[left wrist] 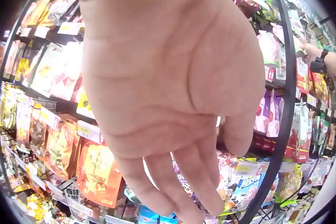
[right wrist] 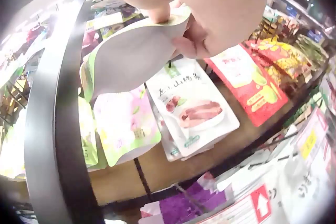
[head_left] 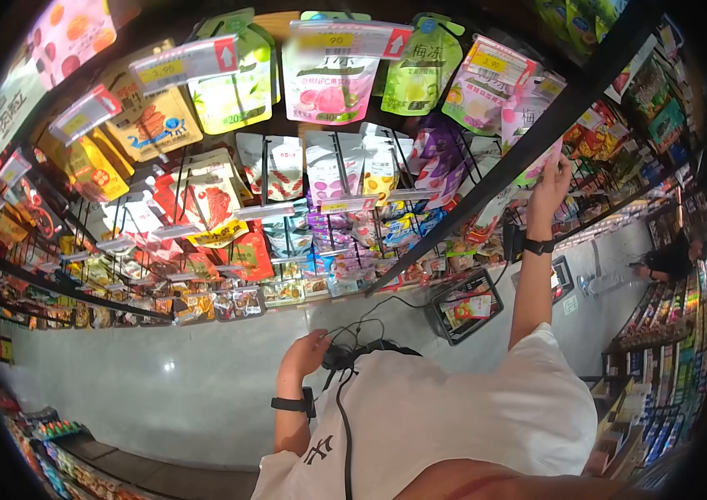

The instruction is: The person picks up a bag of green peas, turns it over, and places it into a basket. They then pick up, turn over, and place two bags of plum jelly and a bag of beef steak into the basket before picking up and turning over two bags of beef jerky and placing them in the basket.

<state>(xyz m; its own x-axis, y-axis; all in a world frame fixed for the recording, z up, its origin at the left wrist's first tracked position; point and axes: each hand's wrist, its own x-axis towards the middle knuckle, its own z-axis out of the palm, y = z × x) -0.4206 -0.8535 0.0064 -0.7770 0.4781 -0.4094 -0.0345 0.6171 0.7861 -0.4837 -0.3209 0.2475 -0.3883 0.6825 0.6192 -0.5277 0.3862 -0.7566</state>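
Observation:
My right hand [head_left: 549,190] is raised at the shelf on the right, beyond the black upright post. Its thumb and fingers pinch the top of a pink and green snack pouch [right wrist: 131,56], whose pale side and curved bottom fold show in the right wrist view. Behind and below that pouch hang a pink and green pouch [right wrist: 128,124] and a white pouch with red fruit strips pictured [right wrist: 191,108]. Held low in front of the body, my left hand [head_left: 303,354] has nothing in it; the left wrist view shows its palm with loosely extended fingers.
A black post [head_left: 528,154] crosses between the shelf sections. Price tags [head_left: 349,40] jut out before the hanging pouches. On the floor stands a dark basket [head_left: 463,310] with packets inside, near loose black cables [head_left: 370,312]. Another person [head_left: 674,257] is at the far right.

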